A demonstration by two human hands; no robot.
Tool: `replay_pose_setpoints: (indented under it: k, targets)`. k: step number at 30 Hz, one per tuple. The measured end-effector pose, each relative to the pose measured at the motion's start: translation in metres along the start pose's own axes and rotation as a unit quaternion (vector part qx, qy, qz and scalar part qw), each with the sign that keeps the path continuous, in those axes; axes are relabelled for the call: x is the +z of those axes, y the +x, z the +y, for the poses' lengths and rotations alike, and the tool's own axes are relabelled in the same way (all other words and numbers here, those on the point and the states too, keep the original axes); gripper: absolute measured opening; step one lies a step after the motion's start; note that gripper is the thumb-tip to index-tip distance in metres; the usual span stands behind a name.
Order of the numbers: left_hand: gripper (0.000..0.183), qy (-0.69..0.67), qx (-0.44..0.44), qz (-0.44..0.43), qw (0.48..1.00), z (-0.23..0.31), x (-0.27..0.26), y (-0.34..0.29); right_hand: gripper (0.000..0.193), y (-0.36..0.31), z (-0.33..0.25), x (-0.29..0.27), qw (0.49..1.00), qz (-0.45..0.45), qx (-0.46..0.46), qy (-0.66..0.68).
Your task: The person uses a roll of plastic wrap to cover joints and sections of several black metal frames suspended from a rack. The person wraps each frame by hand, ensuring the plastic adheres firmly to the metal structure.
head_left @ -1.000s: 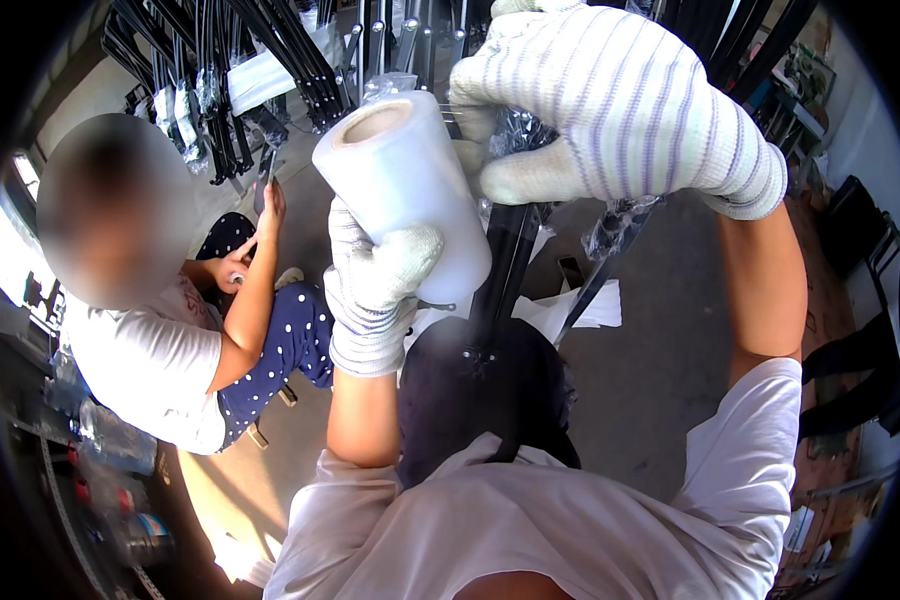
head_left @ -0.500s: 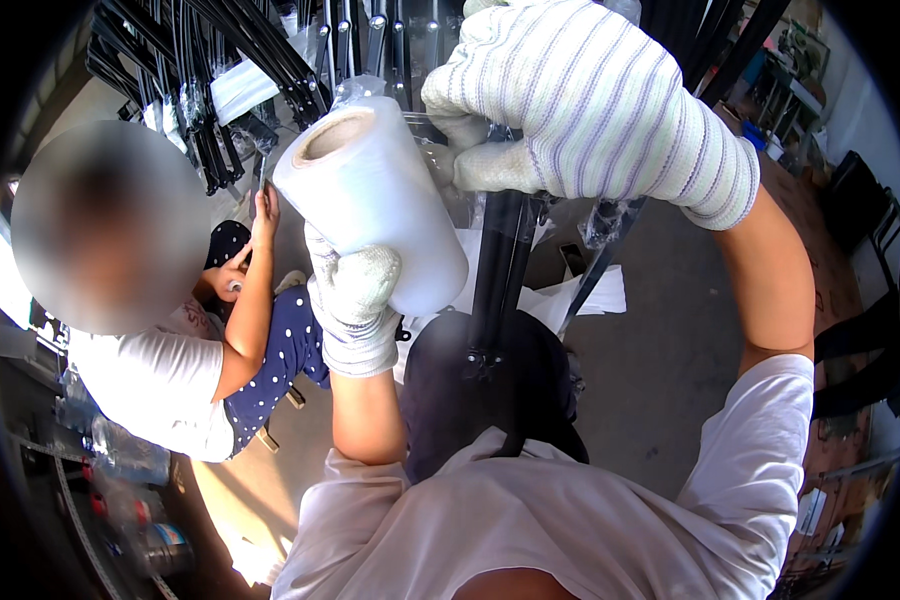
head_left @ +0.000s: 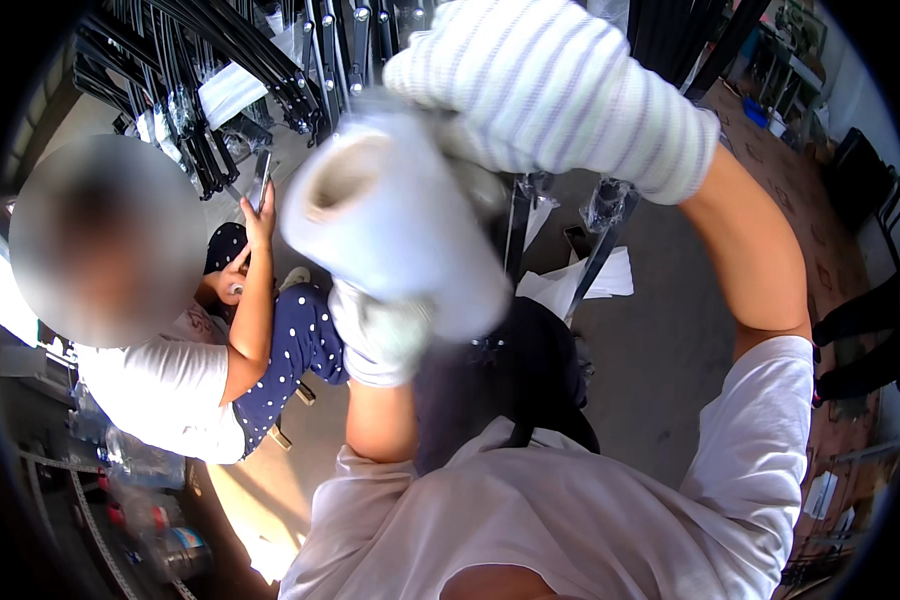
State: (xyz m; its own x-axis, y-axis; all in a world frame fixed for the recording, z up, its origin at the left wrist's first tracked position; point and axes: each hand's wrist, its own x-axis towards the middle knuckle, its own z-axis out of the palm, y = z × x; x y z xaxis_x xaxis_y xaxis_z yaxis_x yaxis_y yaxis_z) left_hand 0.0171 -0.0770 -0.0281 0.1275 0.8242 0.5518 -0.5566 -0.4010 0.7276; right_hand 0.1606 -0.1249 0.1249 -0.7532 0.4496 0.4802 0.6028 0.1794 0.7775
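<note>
My left hand (head_left: 380, 335), in a pale knit glove, is closed round the lower part of a roll of clear stretch film (head_left: 405, 225). The roll tilts, its hollow cardboard core facing up and left, and motion blurs it. Above it, my right hand (head_left: 560, 95) wears a striped white glove. It curls round the upper end of a bundle of black metal bars (head_left: 517, 235) standing before my lap. The roll and the blur partly hide its fingertips and the bars. Crumpled clear film (head_left: 535, 183) shows under the right glove.
A person (head_left: 160, 390) sits close on my left, holding a phone (head_left: 261, 172). Many black bars (head_left: 240, 50) are piled at the far side. White sheets (head_left: 608, 272) and a dark phone-like object (head_left: 577, 240) lie on the floor. Plastic bottles (head_left: 145, 460) stand at the lower left.
The film roll has swung right and toward me with my left hand, now covering more of the bars. My right hand has shifted left and slightly up in view.
</note>
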Motion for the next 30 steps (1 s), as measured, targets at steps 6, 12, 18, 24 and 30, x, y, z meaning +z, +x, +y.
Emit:
replay_pose_setpoints:
  k: [6, 12, 18, 24, 30]
  targets:
    - [0.075, -0.131, 0.133, -0.161, 0.969, 0.0, 0.03, 0.0, 0.017, -0.001, -0.001, 0.003, 0.999, 0.006, -0.006, -0.034]
    - [0.084, -0.18, 0.196, -0.681, 0.682, 0.029, 0.07, -0.052, 0.015, 0.0, -0.004, 0.009, 0.992, -0.024, 0.065, 0.107]
    - [0.069, -0.086, 0.156, -0.554, 0.814, 0.004, 0.037, -0.023, 0.007, -0.019, 0.012, 0.002, 0.961, -0.034, 0.021, 0.273]
    - [0.071, 0.047, 0.164, -0.33, 0.928, 0.002, 0.026, -0.003, 0.029, -0.062, 0.004, -0.01, 0.973, -0.043, 0.128, 0.189]
    - [0.066, -0.043, 0.006, -0.384, 0.923, -0.034, 0.054, -0.002, 0.027, -0.091, -0.06, 0.024, 0.616, 0.269, 0.455, 0.585]
